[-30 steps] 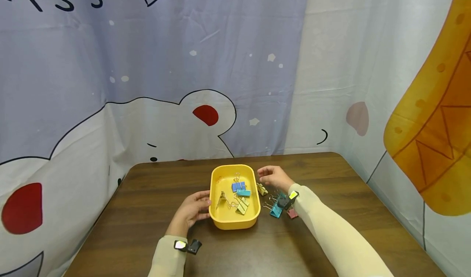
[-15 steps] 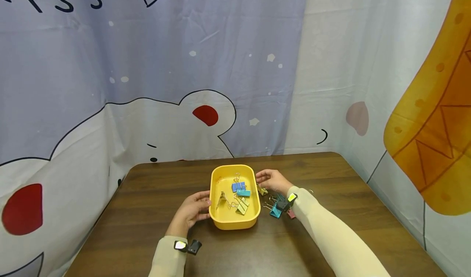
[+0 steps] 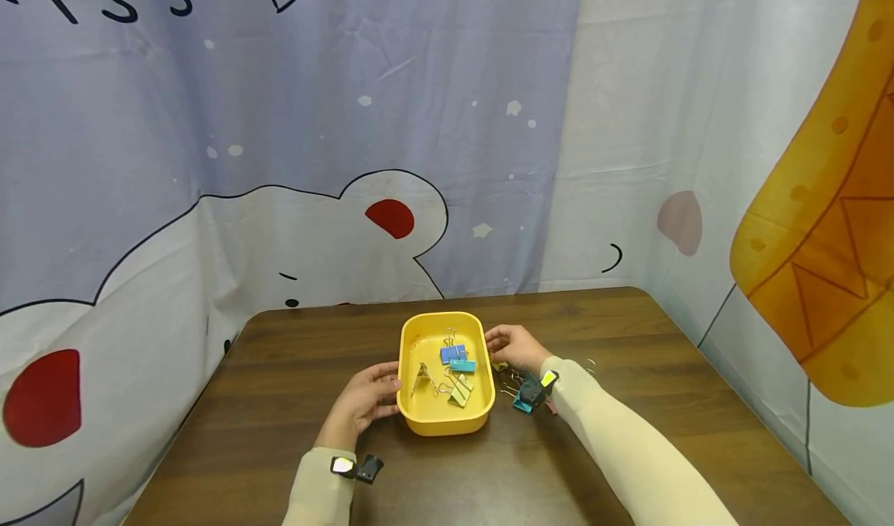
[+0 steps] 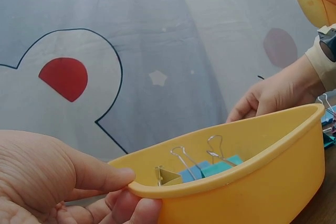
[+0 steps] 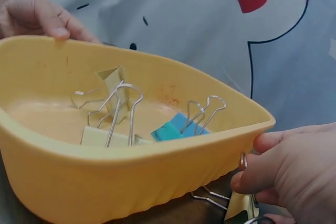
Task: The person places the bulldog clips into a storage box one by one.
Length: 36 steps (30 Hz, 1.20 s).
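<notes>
A yellow plastic bin (image 3: 447, 427) stands on the table, its near end toward me. My left hand (image 3: 365, 399) pinches its left rim, thumb on top and fingers beneath. Inside lie a blue binder clip (image 3: 452, 354), a teal binder clip (image 3: 462, 366) and two yellowish ones, one pale (image 3: 459, 392) and one standing (image 3: 422, 377). At the bin's right wall, my right hand (image 3: 518, 349) has its fingers bent, with a small wire loop (image 5: 242, 161) between them. Just below those fingers is a gold binder clip (image 5: 239, 206), partly hidden by the hand.
More binder clips lie right of the bin under my right wrist, among them a teal one (image 3: 521, 405); the forearm partly hides them. The brown wooden table (image 3: 314, 340) ends at a printed curtain (image 3: 489, 122) behind.
My right hand has come down and slightly nearer, beside the bin's right wall, now covering more of the gold clip. The left hand and bin have stayed put.
</notes>
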Available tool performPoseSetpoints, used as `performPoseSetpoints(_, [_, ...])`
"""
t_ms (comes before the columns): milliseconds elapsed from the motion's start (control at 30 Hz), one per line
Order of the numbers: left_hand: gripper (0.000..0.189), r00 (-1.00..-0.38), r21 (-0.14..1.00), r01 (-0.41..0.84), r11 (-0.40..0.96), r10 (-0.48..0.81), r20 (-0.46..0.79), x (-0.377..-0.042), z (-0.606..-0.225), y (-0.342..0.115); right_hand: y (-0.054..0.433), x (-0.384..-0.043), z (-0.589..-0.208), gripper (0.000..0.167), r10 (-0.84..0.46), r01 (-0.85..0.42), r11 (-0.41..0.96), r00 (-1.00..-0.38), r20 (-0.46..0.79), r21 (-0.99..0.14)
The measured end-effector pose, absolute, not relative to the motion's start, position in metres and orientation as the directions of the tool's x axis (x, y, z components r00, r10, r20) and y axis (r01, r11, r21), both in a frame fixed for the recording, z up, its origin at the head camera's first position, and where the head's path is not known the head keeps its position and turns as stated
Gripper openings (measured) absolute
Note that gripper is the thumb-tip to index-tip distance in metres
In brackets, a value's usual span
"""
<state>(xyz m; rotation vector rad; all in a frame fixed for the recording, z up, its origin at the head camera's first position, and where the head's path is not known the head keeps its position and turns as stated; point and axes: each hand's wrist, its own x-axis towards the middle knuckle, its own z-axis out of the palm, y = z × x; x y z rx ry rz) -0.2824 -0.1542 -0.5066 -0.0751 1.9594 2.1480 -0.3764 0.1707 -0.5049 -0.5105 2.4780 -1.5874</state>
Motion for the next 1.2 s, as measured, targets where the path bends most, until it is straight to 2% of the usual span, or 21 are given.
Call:
performPoseSetpoints(467, [0.045, -0.97, 0.973, -0.218, -0.074, 0.125, -0.208, -0.283, -0.506, -0.153, 0.17, -0.374, -0.508, 0.028, -0.325, -0.212, 0.422, -0.943, 0.071, -0.881])
performPoseSetpoints(733, [0.045, -0.97, 0.973, -0.218, -0.071, 0.121, -0.209, -0.282, -0.505, -0.153, 0.175, -0.378, -0.511, 0.022, -0.302, -0.259, 0.431, -0.944, 0.133, -0.864])
performPoseSetpoints(1200, [0.045, -0.971, 0.973, -0.217, -0.076, 0.117, -0.207, -0.281, -0.503, -0.153, 0.185, -0.38, -0.495, 0.025, -0.295, -0.313, 0.412, -0.934, 0.2, -0.856])
